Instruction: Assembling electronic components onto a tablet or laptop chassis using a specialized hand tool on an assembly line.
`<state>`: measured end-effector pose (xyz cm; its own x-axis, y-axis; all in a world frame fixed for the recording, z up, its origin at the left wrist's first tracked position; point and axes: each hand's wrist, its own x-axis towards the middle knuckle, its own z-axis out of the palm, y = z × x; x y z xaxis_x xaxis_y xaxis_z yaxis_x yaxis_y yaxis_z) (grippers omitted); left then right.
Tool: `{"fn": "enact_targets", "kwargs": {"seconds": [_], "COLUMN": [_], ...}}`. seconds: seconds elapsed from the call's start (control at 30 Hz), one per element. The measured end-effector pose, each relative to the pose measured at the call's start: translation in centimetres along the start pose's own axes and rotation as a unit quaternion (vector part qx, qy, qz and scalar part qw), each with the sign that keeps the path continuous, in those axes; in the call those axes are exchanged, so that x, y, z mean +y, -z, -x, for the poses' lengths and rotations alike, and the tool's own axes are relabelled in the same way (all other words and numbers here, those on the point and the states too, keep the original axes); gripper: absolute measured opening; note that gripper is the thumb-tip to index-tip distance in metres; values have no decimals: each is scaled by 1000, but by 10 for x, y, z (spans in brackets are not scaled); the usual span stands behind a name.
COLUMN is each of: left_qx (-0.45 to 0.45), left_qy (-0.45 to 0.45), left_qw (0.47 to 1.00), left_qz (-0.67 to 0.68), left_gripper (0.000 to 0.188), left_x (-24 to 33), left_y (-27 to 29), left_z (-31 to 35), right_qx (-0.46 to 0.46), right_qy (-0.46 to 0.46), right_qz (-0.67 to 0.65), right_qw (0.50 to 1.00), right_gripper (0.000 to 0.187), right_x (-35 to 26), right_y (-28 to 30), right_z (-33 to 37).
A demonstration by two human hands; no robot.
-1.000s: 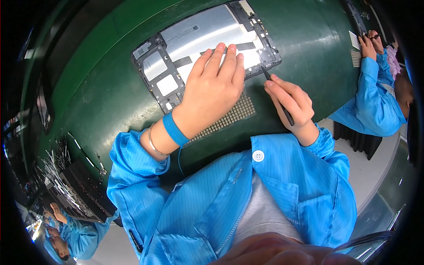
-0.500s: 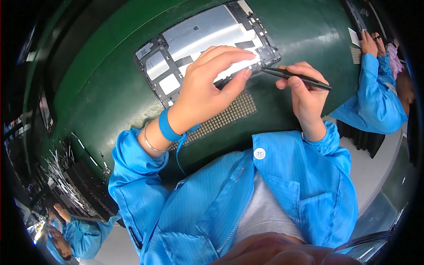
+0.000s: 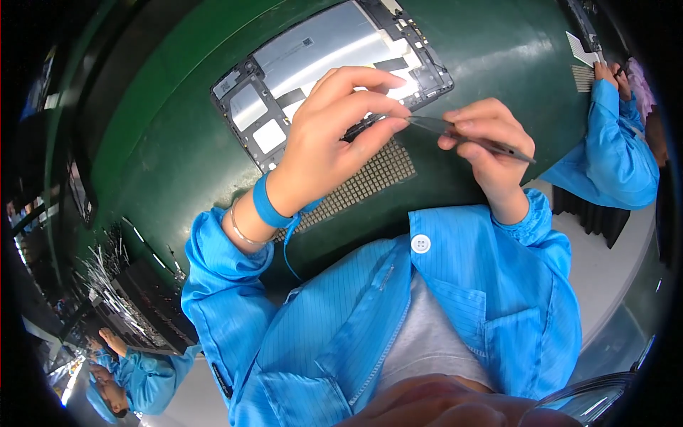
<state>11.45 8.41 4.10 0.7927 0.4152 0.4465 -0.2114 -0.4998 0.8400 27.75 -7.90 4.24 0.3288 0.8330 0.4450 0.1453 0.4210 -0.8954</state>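
Note:
An opened tablet (image 3: 313, 53), its metal back plate and inner parts showing, lies on the green table, slanting up to the right. My left hand (image 3: 329, 128) reaches over its near edge, hiding part of it. Thumb and index finger are pinched together there; whatever lies between them is too small to make out. Black tweezers (image 3: 491, 144) are gripped in my right hand (image 3: 494, 135), their tips meeting the left fingertips just off the tablet's near right corner. Below my left hand lies a sheet of small square pads (image 3: 373, 174), partly covered by that hand and wrist.
The green table (image 3: 171, 153) curves round in front of me. A blue strap (image 3: 270, 203) with a cord circles my left wrist. Bundles of thin strips (image 3: 117, 277) stand at the lower left. Co-workers in blue sit at the right (image 3: 612, 153) and lower left (image 3: 146, 384).
My left index finger has closed against the thumb, off the tablet's edge. The tweezers' tips have come away from the tablet to those fingertips, turning slightly.

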Motion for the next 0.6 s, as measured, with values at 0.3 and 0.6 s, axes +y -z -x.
{"fn": "enact_targets", "kwargs": {"seconds": [0.3, 0.6], "left_qx": [-71, -149], "left_qy": [-82, 45], "left_qw": [991, 949], "left_qz": [-80, 272], "left_gripper": [16, 10], "left_x": [3, -3], "left_y": [10, 20], "left_z": [-2, -9], "right_qx": [-22, -67], "right_qy": [31, -90], "right_qz": [64, -130], "right_qw": [997, 985], "right_gripper": [23, 36], "right_x": [-22, -20], "right_y": [12, 21], "right_z": [2, -48]}}
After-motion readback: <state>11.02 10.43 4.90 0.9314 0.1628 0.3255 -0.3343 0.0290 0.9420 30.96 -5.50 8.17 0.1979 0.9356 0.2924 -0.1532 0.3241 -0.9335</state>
